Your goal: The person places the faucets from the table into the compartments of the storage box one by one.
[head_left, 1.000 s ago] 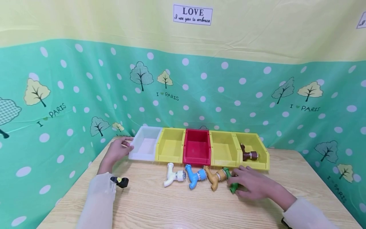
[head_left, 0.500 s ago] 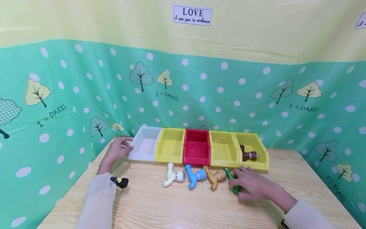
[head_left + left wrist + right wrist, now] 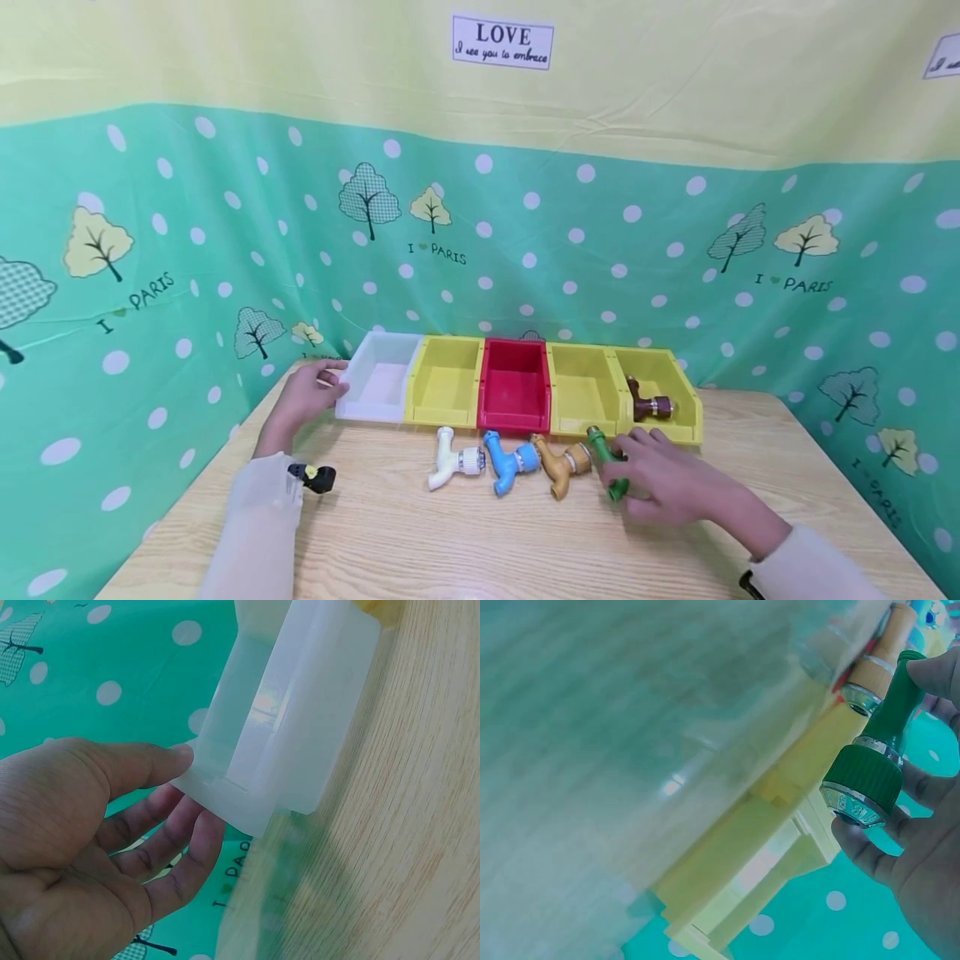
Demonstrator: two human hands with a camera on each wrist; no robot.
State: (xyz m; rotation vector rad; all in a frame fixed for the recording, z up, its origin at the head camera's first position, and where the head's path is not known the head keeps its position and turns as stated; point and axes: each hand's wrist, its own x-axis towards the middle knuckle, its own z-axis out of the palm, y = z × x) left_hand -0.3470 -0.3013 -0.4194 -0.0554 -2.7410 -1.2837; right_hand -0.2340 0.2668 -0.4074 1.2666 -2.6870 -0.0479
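Right hand grips green tap, left hand pinches white bin; slack fingertips could drop the green tap.

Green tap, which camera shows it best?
The right wrist view: the green tap looms large there, its ribbed knob easy to make out. The head view shows it small and partly hidden by the right hand; the left wrist view doesn't show it.

Bright, even head view, with white glint on the translucent bin, hazy right-wrist view
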